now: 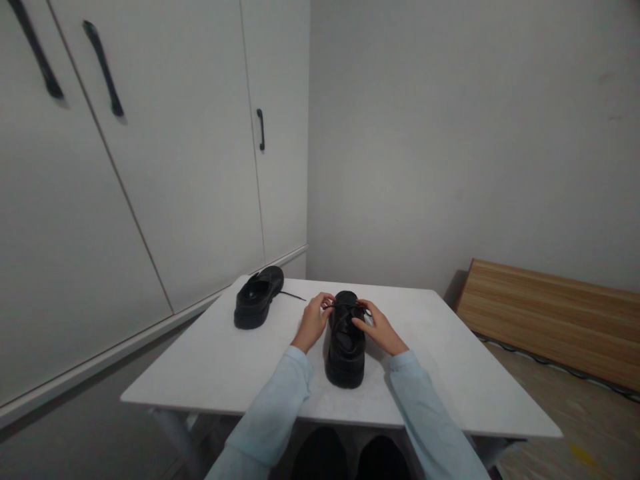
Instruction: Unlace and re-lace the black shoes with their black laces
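Note:
A black lace-up shoe (346,363) stands upright on the white table in front of me, its heel toward me and its toe away. My left hand (315,322) is at the shoe's left side, thumb and fingertips pinched on a black shoelace (330,306). On the opposite side, my right hand (379,328) has its fingers closed around the lace near the eyelets, with the thumb against the shoe's upper. The lace runs across the shoe between both hands. Fingers partly hide its ends.
A second black shoe (253,313) sits at the table's back left, its loose lace trailing right. The white table (215,380) stands near white cabinets (200,167) with dark handles. A wood-grain board (550,320) leans against the wall at right.

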`<state>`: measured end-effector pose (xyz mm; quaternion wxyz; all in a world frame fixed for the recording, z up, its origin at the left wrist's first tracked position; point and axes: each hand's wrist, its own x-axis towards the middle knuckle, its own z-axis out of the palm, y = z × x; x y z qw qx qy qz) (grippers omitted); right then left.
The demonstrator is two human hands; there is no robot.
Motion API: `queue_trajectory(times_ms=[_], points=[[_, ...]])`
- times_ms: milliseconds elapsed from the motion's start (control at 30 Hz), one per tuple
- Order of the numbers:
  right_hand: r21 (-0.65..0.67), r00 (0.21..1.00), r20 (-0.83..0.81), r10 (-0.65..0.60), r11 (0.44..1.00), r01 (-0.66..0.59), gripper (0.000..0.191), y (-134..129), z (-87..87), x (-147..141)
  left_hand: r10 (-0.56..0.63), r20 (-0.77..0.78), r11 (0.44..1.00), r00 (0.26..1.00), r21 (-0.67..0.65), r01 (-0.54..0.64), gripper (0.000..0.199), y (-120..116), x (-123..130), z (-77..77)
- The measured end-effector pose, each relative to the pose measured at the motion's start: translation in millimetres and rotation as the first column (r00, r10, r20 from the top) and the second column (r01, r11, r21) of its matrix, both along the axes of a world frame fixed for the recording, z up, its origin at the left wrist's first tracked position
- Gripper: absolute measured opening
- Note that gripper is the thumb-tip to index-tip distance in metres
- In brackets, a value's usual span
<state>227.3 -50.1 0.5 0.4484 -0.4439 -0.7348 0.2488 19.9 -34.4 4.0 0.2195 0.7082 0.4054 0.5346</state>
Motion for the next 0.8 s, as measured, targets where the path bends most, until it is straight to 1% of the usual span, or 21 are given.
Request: queue_trajectory(times_ms=[167,267,367,467,533,633,800], points=[[0.008,1.000,0.000,-0.002,1.000,0.002,0.051,0.0,0.9,0.4,-0.012,0.056,1.000,0.998,-0.012,0.012,0.021,1.9,-0.6,-0.4],[0.003,1.000,0.005,-0.005,1.000,0.005,0.051,-0.9,2.0,0.2,-0.004,0.162,0.999,0.987,-0.046,0.012,0.018,5.2,-1.2,-0.8],[-0.005,1.000,0.013,-0.009,1.000,0.009,0.051,-1.7,2.6,-0.1,-0.018,0.324,0.996,0.946,-0.082,0.047,0.018,9.7,-1.9,-2.0],[-0.003,1.000,0.007,-0.016,1.000,0.016,0.051,-1.9,2.5,-0.1,-0.073,0.470,0.986,0.880,-0.098,0.135,0.023,12.2,-2.0,-3.3],[-0.002,1.000,0.001,-0.013,1.000,0.013,0.051,-2.1,2.3,0.1,-0.111,0.538,0.974,0.835,-0.108,0.200,0.027,11.6,-1.8,-3.4],[-0.010,1.000,0.008,-0.002,1.000,0.002,0.052,-2.6,2.5,0.6,-0.125,0.592,0.961,0.796,-0.129,0.246,0.032,8.1,-1.3,-1.7],[-0.006,1.000,0.013,-0.009,1.000,0.009,0.052,-2.9,3.2,0.8,-0.085,0.645,0.950,0.760,-0.178,0.257,0.032,2.0,1.0,4.6]])
